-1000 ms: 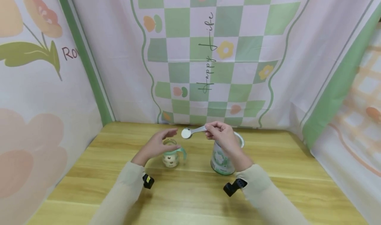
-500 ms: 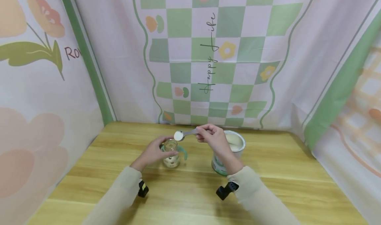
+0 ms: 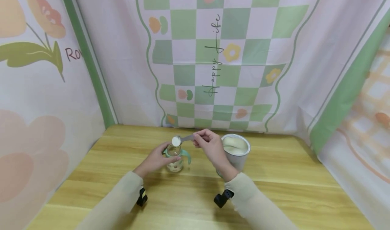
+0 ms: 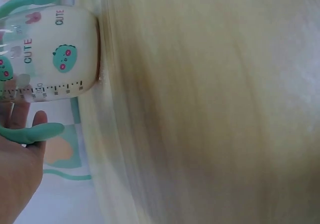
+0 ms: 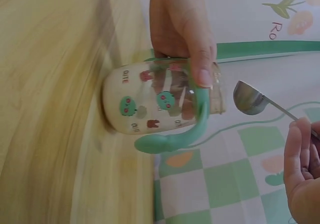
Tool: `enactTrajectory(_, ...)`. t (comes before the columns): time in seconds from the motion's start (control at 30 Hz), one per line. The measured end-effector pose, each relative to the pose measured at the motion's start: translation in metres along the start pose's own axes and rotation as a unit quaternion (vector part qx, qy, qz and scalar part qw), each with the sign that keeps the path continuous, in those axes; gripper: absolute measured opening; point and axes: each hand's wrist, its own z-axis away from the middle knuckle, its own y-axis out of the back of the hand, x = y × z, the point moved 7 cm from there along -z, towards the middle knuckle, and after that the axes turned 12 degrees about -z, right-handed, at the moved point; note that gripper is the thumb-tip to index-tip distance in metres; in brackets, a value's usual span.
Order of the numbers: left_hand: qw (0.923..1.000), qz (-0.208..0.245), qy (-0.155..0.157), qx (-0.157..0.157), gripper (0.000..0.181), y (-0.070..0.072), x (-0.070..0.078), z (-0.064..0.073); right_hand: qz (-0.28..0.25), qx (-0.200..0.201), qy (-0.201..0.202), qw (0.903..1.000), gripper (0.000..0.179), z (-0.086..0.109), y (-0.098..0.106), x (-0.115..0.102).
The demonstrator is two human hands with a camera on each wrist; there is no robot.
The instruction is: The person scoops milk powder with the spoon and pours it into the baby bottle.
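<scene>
A clear baby bottle (image 3: 174, 166) with green handles stands upright on the table, with no cap on its mouth. Creamy white contents fill its lower part, beneath printed cartoon faces (image 5: 127, 105). My left hand (image 3: 156, 160) holds it around the upper part, thumb on the near side by the green collar. Between the thumb and fingers of my right hand (image 3: 210, 148) is the handle of a metal measuring spoon (image 3: 176, 141). White powder fills its round bowl, which is just above the bottle mouth. In the right wrist view the spoon bowl (image 5: 248, 98) is apart from the bottle rim.
To the right, behind my right forearm, stands an open can (image 3: 239, 160) of pale powder. The wooden table (image 3: 182, 203) ends against a checked curtain (image 3: 207, 71). Each wrist carries a small black camera (image 3: 223, 198).
The left hand has closed around the bottle from beside it. The right hand has carried the filled measuring spoon left and slightly down to the bottle mouth, uncovering more of the can.
</scene>
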Motion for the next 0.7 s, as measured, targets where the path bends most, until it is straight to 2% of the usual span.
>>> enactTrajectory(0.23, 0.9999, -0.009, 0.006, -0.001, 0.081, -0.001, -0.002, 0.0, 0.037, -0.024, 0.075, 0.9962, 0.018, 0.002, -0.006, 0.004)
enactTrajectory(0.43, 1.0, -0.006, 0.007, -0.001, 0.085, -0.001, -0.002, -0.001, 0.106, -0.048, 0.14, 0.9833, 0.013, 0.008, -0.013, 0.0)
enactTrajectory(0.6, 1.0, 0.0, 0.001, -0.008, 0.084, -0.002, -0.002, -0.001, 0.144, -0.08, 0.195, 0.9669, 0.01, 0.014, -0.02, -0.002)
enactTrajectory(0.7, 0.9999, 0.01, -0.003, -0.013, 0.082, -0.003, -0.001, -0.001, 0.184, -0.099, 0.245, 0.9466, 0.007, 0.017, -0.025, -0.004)
